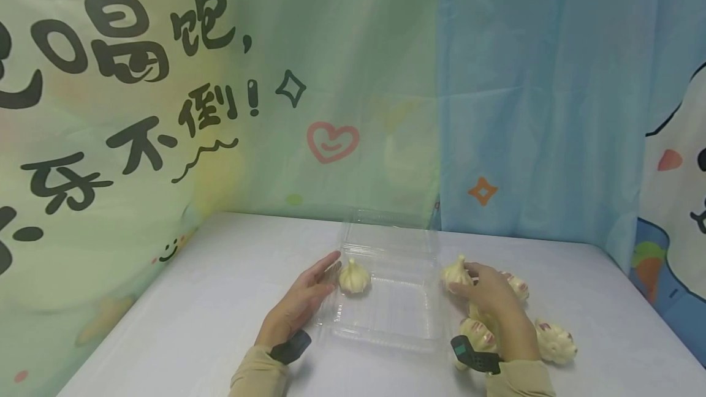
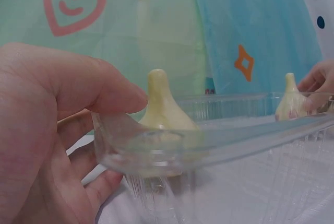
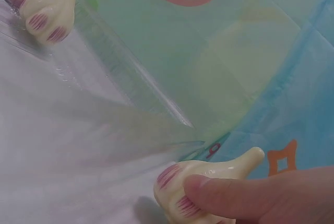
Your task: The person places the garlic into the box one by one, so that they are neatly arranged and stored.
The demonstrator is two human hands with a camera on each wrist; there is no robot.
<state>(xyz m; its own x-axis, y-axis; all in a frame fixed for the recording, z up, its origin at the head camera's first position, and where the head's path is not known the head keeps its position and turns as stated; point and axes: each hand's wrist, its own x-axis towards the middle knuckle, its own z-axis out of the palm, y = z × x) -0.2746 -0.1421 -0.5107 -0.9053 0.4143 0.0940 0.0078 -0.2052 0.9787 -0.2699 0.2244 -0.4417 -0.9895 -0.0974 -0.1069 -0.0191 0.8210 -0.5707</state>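
Note:
A clear plastic container [image 1: 380,343] lies with its lid [image 1: 391,239] folded back toward the curtain. Inside, at its left side, one garlic bulb [image 1: 354,277] stands with its stem up. My left hand [image 1: 298,299] grips the container's left edge, the thumb at the rim [image 2: 151,164] close by that bulb's stem and the other fingers lower, outside the wall. Over the container's right side, my right hand [image 1: 488,290] holds a second garlic bulb [image 3: 172,185] between thumb and fingers, its stem up and purple streaks showing on its cloves.
More garlic bulbs lie on the white table right of the container: one bulb [image 1: 478,334] beside the right wrist, another [image 1: 554,342] farther right, and one [image 1: 517,287] partly behind the right hand. Printed curtains [image 1: 540,109] hang along the table's back edge.

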